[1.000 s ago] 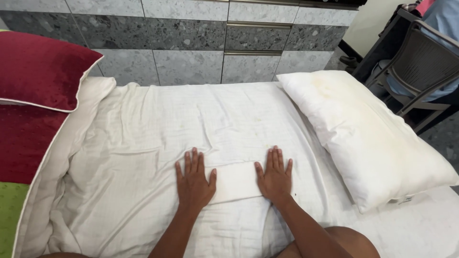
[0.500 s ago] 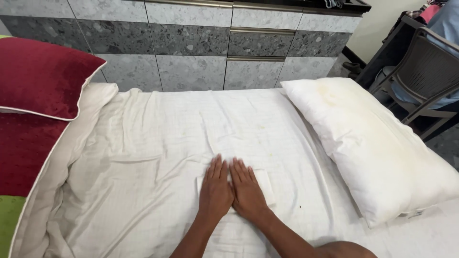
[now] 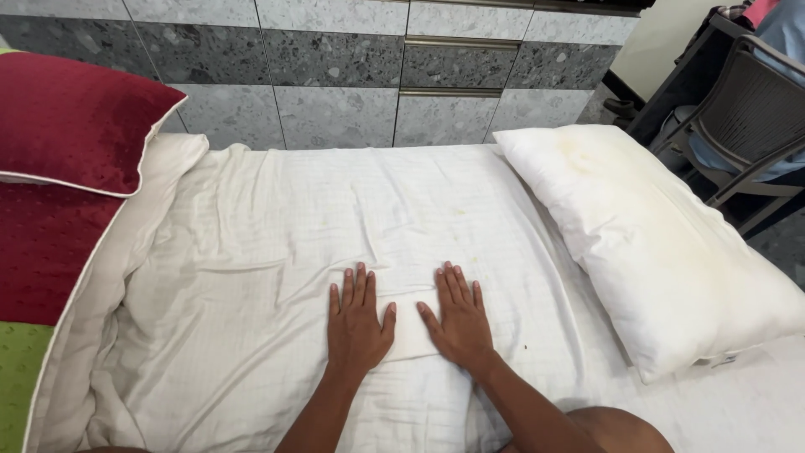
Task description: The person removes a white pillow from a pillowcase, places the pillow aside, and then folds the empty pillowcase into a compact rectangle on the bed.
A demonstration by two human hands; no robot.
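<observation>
My left hand (image 3: 359,320) lies flat, palm down, fingers apart, on a small folded white cloth (image 3: 408,323) in the middle of the white bedsheet (image 3: 277,252). Just to its right, my right hand (image 3: 458,317) presses flat on the same cloth, fingers spread. The cloth shows in the gap between the two hands; its edges blend into the sheet. Neither hand grips anything.
A large white pillow (image 3: 662,243) lies along the bed's right side. A dark red cushion (image 3: 71,122) and red and green covers (image 3: 33,277) sit at the left. A grey tiled wall (image 3: 335,75) runs behind. A dark chair (image 3: 746,126) stands at the far right.
One second ago the hands were apart on the cloth, then came together at its middle; now they have slid apart again, flat on the cloth.
</observation>
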